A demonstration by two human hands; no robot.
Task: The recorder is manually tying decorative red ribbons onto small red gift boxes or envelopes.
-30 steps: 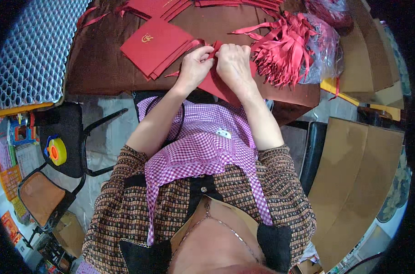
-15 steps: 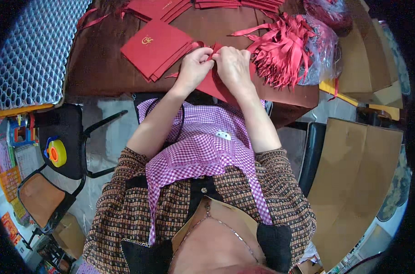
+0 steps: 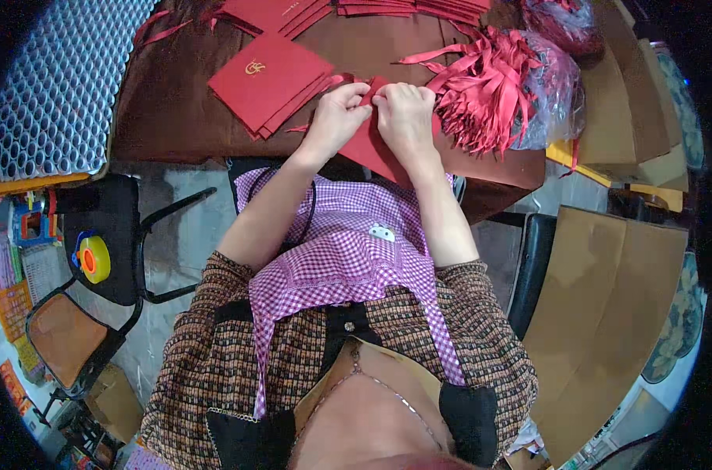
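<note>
In front of me, over the near edge of the brown-covered table (image 3: 215, 141), a red card (image 3: 369, 153) with a pointed lower corner is between my hands. My left hand (image 3: 336, 121) is closed, its fingertips pinching the card's upper part. My right hand (image 3: 407, 117) is closed on the card's right side, knuckles up, hiding much of it. A short red ribbon (image 3: 342, 78) shows just beyond my left fingers. Left of my left hand lies a stack of red cards (image 3: 266, 82) with a gold emblem. A heap of red ribbons (image 3: 481, 94) lies right of my right hand.
A clear plastic bag (image 3: 556, 94) lies behind the ribbon heap. More red card stacks (image 3: 278, 14) are at the far edge. A tray of round cells (image 3: 50, 102) stands at left, above a chair (image 3: 105, 235) holding a yellow tape roll (image 3: 94, 259). Cardboard (image 3: 607, 313) stands at right.
Both hands stay in nearly the same spot. My fingers have shifted slightly, and a red strip between them now stands flatter and wider.
</note>
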